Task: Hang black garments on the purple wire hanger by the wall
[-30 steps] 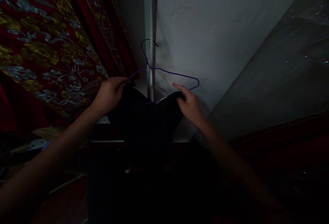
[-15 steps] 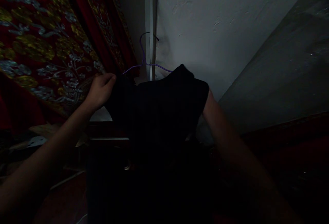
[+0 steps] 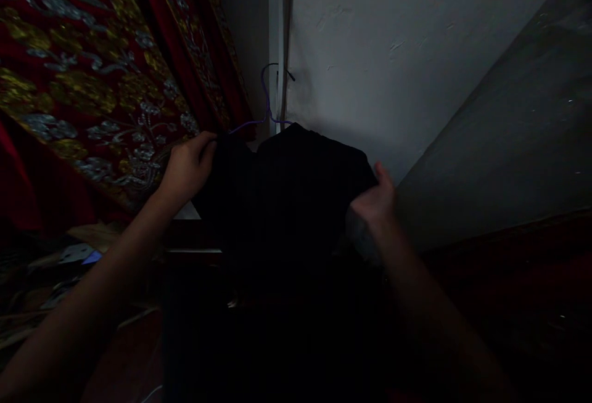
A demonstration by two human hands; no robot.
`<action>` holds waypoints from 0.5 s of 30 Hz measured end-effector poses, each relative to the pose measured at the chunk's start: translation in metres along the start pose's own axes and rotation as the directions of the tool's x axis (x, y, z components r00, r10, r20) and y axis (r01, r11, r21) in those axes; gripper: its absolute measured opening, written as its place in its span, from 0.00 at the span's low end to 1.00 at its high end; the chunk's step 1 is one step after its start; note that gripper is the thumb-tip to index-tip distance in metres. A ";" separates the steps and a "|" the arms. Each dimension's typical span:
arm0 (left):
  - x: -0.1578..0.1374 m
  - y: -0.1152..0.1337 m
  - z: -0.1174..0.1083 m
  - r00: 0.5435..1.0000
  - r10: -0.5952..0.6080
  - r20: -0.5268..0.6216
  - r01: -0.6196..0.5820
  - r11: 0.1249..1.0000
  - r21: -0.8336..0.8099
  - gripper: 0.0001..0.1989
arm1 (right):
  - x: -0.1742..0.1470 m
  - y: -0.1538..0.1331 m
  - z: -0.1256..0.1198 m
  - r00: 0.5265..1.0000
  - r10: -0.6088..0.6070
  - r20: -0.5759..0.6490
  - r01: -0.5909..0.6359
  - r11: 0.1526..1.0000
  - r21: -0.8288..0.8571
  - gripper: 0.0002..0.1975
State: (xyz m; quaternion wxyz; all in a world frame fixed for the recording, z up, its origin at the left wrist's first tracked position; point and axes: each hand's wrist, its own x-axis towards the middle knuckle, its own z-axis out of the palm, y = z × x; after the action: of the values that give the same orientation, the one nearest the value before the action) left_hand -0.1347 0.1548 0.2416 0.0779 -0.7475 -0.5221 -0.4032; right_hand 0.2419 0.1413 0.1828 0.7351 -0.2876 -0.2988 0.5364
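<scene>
A black shirt [image 3: 287, 199] hangs in front of me on a thin purple hanger [image 3: 267, 98]. The hanger's hook goes round a pale upright post, and its lower part is hidden under the cloth. My left hand [image 3: 190, 166] is closed in a pinch on the shirt's left shoulder, beside the hanger's arm. At the shirt's right edge, my right hand [image 3: 377, 196] grips the sleeve end, with one finger pointing up and the others partly behind the cloth. Folds and seams are lost in the dark.
Red cloth [image 3: 92, 82] with gold and silver floral decoration hangs at the left. Behind the shirt runs the pale post [image 3: 280, 15] next to a grey-white wall [image 3: 370, 52]. Dim clutter [image 3: 76, 255] lies at lower left. A slanting grey surface [image 3: 509, 138] stands at the right.
My right hand has come out from under the shirt's cloth and now shows at the sleeve edge. The shirt's raised right shoulder has settled lower. My left hand keeps its pinch.
</scene>
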 end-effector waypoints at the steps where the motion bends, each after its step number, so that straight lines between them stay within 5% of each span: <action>1: 0.000 0.003 0.001 1.000 -0.015 -0.010 0.015 1.000 -0.012 0.15 | 0.001 -0.009 0.002 1.000 0.021 0.018 -0.021 1.000 0.008 0.27; 5: 0.004 0.013 0.009 0.994 -0.085 -0.071 0.075 0.989 -0.125 0.20 | -0.012 -0.041 0.034 0.971 -0.023 0.237 0.028 0.999 -0.017 0.26; 8: 0.013 0.016 0.012 0.993 -0.086 -0.082 0.073 0.986 -0.148 0.24 | -0.036 -0.038 0.060 0.930 -0.084 0.357 0.140 0.981 -0.133 0.21; 15: 0.043 0.009 0.015 0.993 -0.057 0.104 0.053 0.998 0.037 0.22 | -0.039 -0.018 0.080 0.894 -0.209 0.396 0.386 0.807 -0.446 0.34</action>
State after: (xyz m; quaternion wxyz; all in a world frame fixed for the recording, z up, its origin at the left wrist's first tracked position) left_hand -0.1136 0.1893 0.2642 0.0517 -0.7516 -0.5528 -0.3563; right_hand 0.1836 0.1073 0.2429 0.6470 -0.3286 -0.5905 0.3532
